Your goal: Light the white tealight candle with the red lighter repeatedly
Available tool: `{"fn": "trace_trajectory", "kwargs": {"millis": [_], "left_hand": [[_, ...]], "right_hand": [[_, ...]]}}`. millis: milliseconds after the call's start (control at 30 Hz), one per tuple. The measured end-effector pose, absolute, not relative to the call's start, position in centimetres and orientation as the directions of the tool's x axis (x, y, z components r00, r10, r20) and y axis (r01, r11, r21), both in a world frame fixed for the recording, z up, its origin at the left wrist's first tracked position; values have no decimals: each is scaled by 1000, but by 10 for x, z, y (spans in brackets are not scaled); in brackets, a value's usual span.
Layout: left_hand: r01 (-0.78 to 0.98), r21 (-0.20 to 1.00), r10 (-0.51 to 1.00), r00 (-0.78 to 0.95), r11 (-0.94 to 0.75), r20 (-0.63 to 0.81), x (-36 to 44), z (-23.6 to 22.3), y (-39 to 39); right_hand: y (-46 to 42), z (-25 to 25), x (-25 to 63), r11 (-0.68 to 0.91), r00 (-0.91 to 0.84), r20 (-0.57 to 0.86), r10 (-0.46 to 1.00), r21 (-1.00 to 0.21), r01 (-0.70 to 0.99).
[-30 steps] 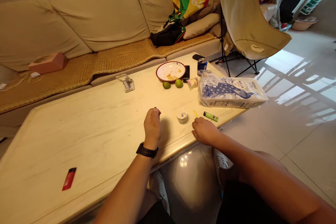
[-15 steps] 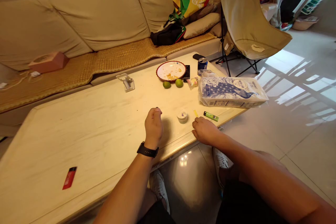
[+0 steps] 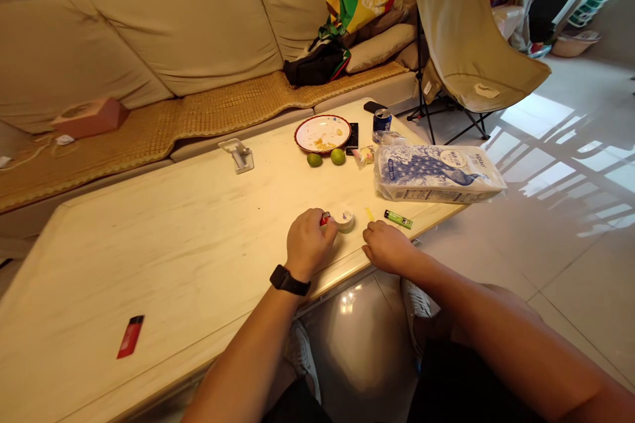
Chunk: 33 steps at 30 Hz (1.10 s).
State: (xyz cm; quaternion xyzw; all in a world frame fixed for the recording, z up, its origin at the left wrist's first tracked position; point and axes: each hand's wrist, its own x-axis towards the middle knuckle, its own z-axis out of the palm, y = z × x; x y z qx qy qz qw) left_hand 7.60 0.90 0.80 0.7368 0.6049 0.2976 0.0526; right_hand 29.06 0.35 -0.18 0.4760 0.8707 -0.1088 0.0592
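Our left hand [image 3: 310, 244] clamps a red lighter [image 3: 325, 219] at the white cup's [image 3: 346, 221] 9 o'clock; our right hand [image 3: 388, 248] lies curled on the table [image 3: 149, 258], its grip beyond telling.

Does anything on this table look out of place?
Yes: the peacock-printed tissue pack juts past the table's right edge, overhanging the floor, and the plate holds leftover food scraps.
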Motion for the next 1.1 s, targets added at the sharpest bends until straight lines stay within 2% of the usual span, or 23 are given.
{"fn": "trace_trajectory", "kwargs": {"millis": [233, 667, 933, 1100], "left_hand": [[905, 305, 915, 179, -297, 360, 82, 7, 10], [905, 285, 912, 207, -316, 355, 86, 5, 11], [886, 308, 891, 210, -347, 401, 85, 9, 9], [906, 258, 891, 218, -337, 397, 85, 10, 8]], "right_hand": [[4, -2, 291, 523, -540, -211, 815, -133, 842], [3, 1, 290, 530, -546, -193, 815, -131, 838], [3, 1, 290, 524, -542, -200, 816, -137, 841], [3, 0, 290, 520, -539, -203, 818, -140, 842]]}}
